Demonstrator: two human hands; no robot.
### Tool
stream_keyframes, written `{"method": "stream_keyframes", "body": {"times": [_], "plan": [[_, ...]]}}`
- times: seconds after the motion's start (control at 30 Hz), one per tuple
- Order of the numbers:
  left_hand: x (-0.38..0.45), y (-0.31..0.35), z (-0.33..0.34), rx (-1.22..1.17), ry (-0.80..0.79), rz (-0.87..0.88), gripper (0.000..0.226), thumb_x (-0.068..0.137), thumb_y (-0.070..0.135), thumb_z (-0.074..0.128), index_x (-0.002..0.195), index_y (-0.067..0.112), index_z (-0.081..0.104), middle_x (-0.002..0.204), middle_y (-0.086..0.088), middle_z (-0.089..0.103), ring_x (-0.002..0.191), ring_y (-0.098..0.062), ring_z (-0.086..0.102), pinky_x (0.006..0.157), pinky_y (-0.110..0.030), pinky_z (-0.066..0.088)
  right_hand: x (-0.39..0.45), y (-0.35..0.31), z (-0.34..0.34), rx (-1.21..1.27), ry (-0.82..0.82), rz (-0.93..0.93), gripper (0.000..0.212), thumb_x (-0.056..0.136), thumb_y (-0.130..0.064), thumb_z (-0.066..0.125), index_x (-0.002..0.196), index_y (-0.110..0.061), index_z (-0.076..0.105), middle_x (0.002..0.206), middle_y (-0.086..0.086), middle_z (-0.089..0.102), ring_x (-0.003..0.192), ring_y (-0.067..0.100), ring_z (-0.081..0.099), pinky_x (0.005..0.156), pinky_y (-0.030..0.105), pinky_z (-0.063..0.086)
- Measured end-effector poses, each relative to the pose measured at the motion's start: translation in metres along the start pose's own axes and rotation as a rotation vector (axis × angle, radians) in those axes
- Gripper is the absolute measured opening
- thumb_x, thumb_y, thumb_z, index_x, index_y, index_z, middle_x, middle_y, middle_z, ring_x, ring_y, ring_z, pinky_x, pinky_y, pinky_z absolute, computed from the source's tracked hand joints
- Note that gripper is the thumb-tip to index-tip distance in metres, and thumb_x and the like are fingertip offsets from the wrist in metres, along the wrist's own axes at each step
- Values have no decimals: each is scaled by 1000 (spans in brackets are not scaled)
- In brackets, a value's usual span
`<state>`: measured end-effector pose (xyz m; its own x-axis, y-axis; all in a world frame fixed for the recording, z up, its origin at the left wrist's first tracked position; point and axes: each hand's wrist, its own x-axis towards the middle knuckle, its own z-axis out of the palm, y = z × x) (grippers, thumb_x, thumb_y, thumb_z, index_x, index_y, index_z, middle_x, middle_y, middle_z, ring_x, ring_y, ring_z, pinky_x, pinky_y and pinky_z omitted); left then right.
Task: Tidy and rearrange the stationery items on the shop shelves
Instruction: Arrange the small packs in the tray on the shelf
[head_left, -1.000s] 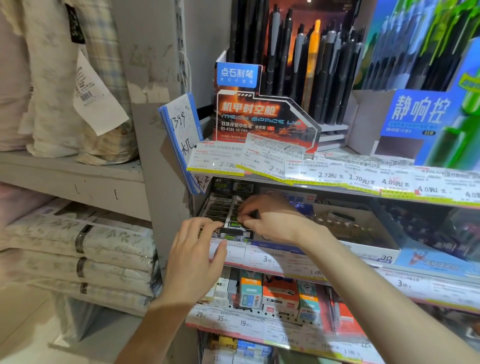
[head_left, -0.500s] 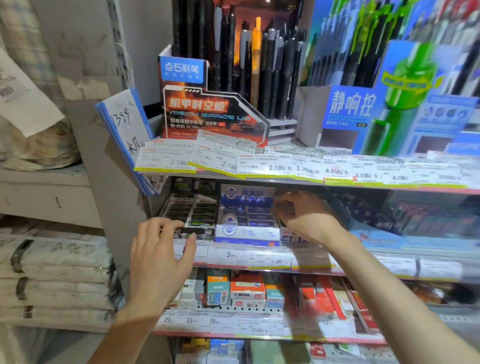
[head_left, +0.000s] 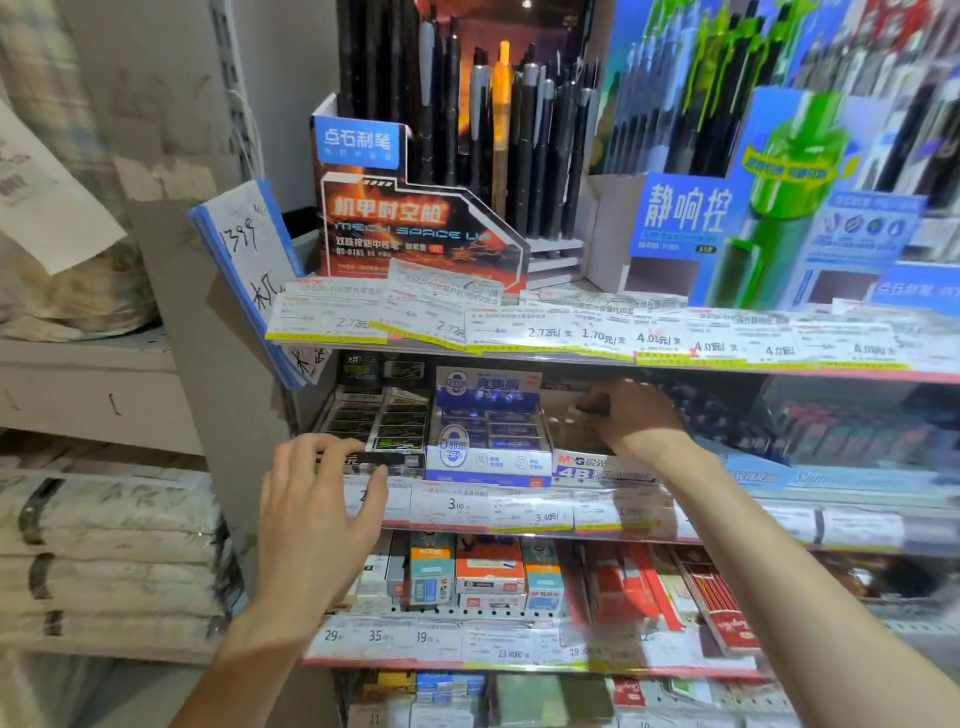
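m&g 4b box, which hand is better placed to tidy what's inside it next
Right. The right hand is already reaching into the M&G 4B box, while the left hand rests at the black eraser tray, further left.

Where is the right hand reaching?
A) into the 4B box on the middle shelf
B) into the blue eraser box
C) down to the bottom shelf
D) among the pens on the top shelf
A: the right hand is inside the 4B box, beside the blue box.

The middle shelf (head_left: 519, 519) carries three display boxes: black (head_left: 384, 421), blue (head_left: 488, 436), white (head_left: 587, 467).
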<state>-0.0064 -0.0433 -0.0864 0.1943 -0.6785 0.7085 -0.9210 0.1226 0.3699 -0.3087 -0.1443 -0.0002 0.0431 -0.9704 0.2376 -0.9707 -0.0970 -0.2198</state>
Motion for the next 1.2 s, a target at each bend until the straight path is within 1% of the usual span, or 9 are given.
{"method": "stream_keyframes", "body": {"times": [0.17, 0.3, 0.4, 0.47, 0.6, 0.7, 0.93, 1.03, 1.2], "plan": [[0, -3, 1, -4, -6, 12, 39, 87, 40, 56, 114, 14, 65, 107, 0, 53, 107, -23, 46, 88, -42, 44, -3, 2, -3, 87, 40, -25, 21, 92, -27, 61, 109, -30, 75, 113, -1, 74, 103, 26, 67, 87, 32, 52], [0, -4, 1, -10, -9, 19, 43, 87, 44, 51, 114, 14, 65, 107, 0, 53, 107, -22, 46, 89, -40, 44, -10, -15, -4, 153, 148, -106, 20, 92, -30, 60, 107, -36, 73, 104, -7, 75, 93, 20, 68, 74, 25, 46], [0, -6, 0, -10, -26, 32, 44, 88, 45, 49, 115, 14, 64, 109, -1, 53, 108, -22, 47, 89, -40, 45, -15, -40, -2, 352, 159, -175, 16, 91, -28, 64, 97, -39, 73, 98, -11, 76, 89, 14, 70, 82, 32, 56], [0, -8, -1, -2, -39, 41, 41, 88, 42, 52, 116, 14, 64, 109, 0, 53, 109, -22, 47, 90, -40, 46, -17, -59, 1, 458, 124, -223, 17, 90, -26, 68, 91, -42, 70, 98, -11, 75, 92, 13, 70, 90, 34, 56], [-1, -9, -4, 5, -66, 47, 33, 89, 34, 62, 117, 17, 62, 112, 3, 52, 112, -19, 46, 91, -38, 45, -13, -98, 4, 426, -5, -324, 17, 91, -23, 65, 101, -34, 72, 100, -13, 70, 94, 10, 64, 86, 24, 50], [-2, -10, -5, -5, -71, 49, 33, 87, 30, 67, 117, 17, 62, 113, 3, 51, 112, -18, 46, 91, -37, 45, -6, -124, 10, 444, -96, -375, 15, 92, -20, 65, 100, -30, 73, 99, -11, 72, 95, 10, 66, 86, 24, 52], [-2, -12, -6, -9, -87, 43, 33, 89, 33, 62, 119, 20, 60, 116, 5, 50, 115, -16, 44, 92, -34, 44, 10, -163, 23, 218, -140, -435, 20, 95, -21, 59, 109, -27, 72, 116, -6, 70, 102, 16, 63, 86, 28, 51], [-2, -12, -5, -8, -93, 40, 33, 89, 34, 61, 119, 21, 59, 117, 6, 50, 116, -15, 43, 92, -34, 44, 12, -168, 27, 161, -135, -441, 23, 96, -20, 57, 111, -25, 73, 124, -4, 68, 108, 18, 63, 91, 33, 52], [-4, -14, -5, -11, -110, 34, 35, 91, 36, 59, 123, 22, 57, 119, 7, 48, 118, -13, 42, 95, -32, 42, 12, -164, 25, 133, -161, -461, 27, 96, -17, 55, 112, -24, 75, 124, -3, 69, 108, 20, 63, 97, 38, 52]]}}
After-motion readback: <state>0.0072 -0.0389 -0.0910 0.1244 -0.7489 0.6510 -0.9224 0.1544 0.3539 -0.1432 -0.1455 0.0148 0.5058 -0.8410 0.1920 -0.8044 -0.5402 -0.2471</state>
